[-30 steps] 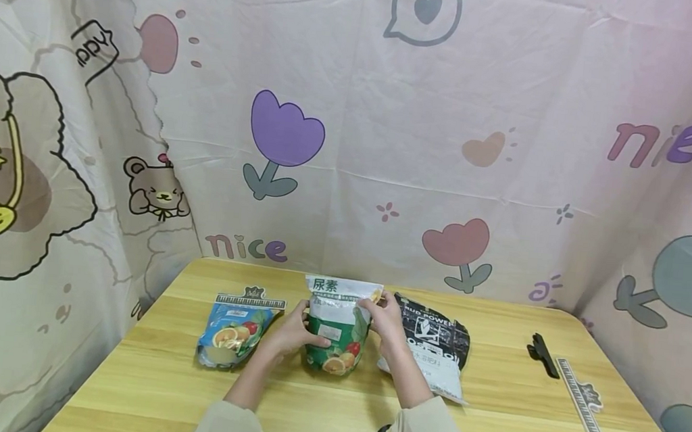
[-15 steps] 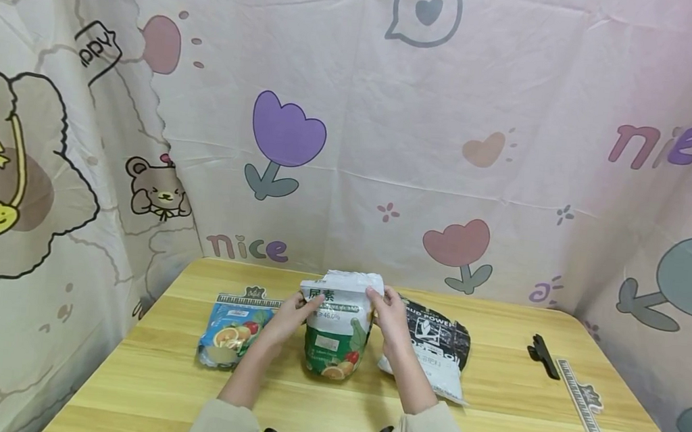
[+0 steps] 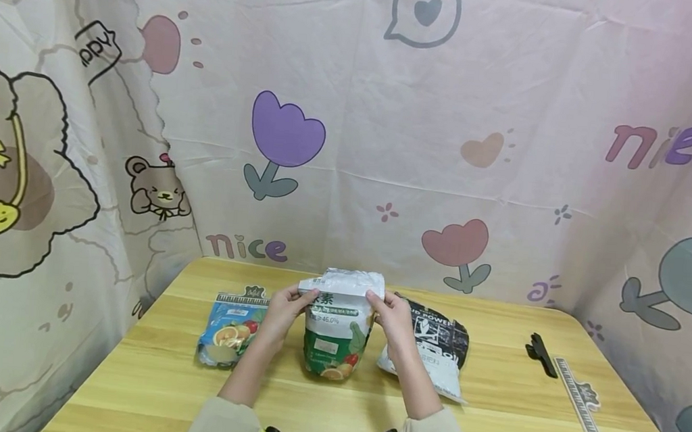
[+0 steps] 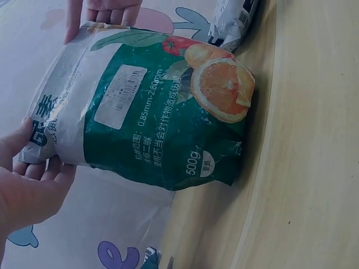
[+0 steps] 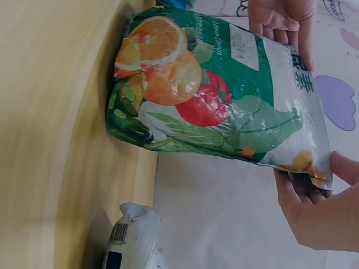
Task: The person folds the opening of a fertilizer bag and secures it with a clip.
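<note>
A green and white fertilizer bag (image 3: 335,347), printed with oranges and a tomato, stands upright on the table between my hands. Its white top edge is folded forward. My left hand (image 3: 282,311) pinches the upper left corner, thumb in front and the other fingers behind, as the left wrist view shows. At the upper right corner my right hand (image 5: 317,216) pinches the same bag, thumb on the near side. The fingers behind the bag are partly hidden in the head view.
Left of the bag lies a blue fruit-printed pouch (image 3: 227,335) with a piano-key-patterned strip along its top. A black and white bag (image 3: 432,362) lies to the right. Further right are a black clip (image 3: 542,355) and another piano-key strip (image 3: 578,397). A printed cloth (image 3: 342,107) hangs behind the table.
My left hand has moved up from the bag's side to its upper left corner. The bag's top has folded forward. The right hand still pinches the upper right corner.
</note>
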Demonstrator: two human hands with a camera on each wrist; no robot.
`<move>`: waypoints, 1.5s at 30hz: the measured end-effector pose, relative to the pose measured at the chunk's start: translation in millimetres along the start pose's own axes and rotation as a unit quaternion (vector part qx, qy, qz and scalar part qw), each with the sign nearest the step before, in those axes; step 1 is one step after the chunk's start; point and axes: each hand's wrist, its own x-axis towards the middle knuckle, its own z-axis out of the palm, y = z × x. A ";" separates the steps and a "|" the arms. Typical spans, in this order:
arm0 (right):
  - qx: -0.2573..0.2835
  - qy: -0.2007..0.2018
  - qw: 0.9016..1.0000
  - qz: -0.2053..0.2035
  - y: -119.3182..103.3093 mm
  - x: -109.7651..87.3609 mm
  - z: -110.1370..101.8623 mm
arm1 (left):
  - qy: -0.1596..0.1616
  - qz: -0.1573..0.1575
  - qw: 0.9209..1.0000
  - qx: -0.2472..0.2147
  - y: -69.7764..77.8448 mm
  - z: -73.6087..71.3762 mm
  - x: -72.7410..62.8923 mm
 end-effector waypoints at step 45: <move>-0.365 0.001 0.858 -0.361 -10.2 -12.7 -16.8 | -0.027 0.320 0.906 0.276 21.1 5.3 -19.4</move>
